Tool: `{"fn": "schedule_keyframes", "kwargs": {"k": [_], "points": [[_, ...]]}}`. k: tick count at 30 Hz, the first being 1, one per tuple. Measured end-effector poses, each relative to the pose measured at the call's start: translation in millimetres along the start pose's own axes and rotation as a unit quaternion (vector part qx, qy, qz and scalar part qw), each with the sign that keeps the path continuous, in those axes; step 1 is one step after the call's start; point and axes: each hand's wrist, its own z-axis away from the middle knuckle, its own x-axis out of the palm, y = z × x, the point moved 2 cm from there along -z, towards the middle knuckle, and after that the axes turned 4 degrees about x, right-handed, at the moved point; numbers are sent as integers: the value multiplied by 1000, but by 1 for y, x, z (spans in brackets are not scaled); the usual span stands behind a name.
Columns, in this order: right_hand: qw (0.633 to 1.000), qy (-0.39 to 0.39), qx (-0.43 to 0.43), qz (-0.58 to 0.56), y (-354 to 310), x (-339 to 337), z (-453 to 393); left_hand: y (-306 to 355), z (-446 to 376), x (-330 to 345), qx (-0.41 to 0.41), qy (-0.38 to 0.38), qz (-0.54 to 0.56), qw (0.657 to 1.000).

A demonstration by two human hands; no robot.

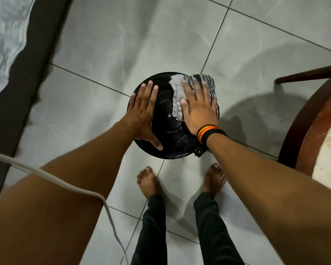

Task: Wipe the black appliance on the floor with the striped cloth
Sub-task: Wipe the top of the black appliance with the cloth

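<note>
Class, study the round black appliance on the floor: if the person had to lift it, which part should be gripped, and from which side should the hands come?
Probably the rim of the black appliance, with the hands coming down from above onto opposite sides. Its top is a smooth, broad dome showing no handle, too wide for one hand. The left hand already lies at the left edge; the right hand presses the striped cloth flat near the right edge.

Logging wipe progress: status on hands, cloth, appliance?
Left hand flat on black appliance, bracing. Right hand pressing striped cloth on top. Nothing in the way.
</note>
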Motion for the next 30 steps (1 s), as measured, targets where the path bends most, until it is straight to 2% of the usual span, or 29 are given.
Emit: {"fn": "schedule_keyframes", "kwargs": {"k": [2, 3, 5, 8, 12, 16, 19, 20, 23, 25, 27, 30], "points": [[993, 22, 101, -63, 7, 5, 29, 2, 0, -1, -1, -5, 0, 1000], [991, 29, 116, -55, 8, 10, 50, 3, 1, -1, -3, -5, -3, 1000], [996, 2, 86, 5, -1, 26, 98, 3, 2, -2, -10, -6, -8, 1000], [996, -45, -18, 79, -23, 48, 129, 4, 2, -1, -13, -3, -9, 1000], [994, 4, -53, 93, -31, 29, 46, 4, 0, 0, -18, -6, -25, 1000], [998, 24, 15, 50, -15, 4, -4, 4, -1, -1, -15, 17, -24, 999], [992, 33, 125, -6, -9, 15, 52, 6, 2, -3, -35, 4, -9, 999], [990, 28, 137, 3, -10, 21, 79, 7, 2, -2, -38, 9, -7, 999], [995, -37, 80, 45, -22, 46, 129, 6, 4, 3, -36, 25, -2, 999], [997, -42, 42, 51, -27, 45, 109, 4, 5, 7, -58, 43, 29, 997], [998, -17, 1, 58, -30, 34, 67, 10, 10, 16, -116, 82, 80, 987], [994, -23, -71, 83, -33, 9, 1, 34, 16, 27, -228, 150, 172, 947]]}}
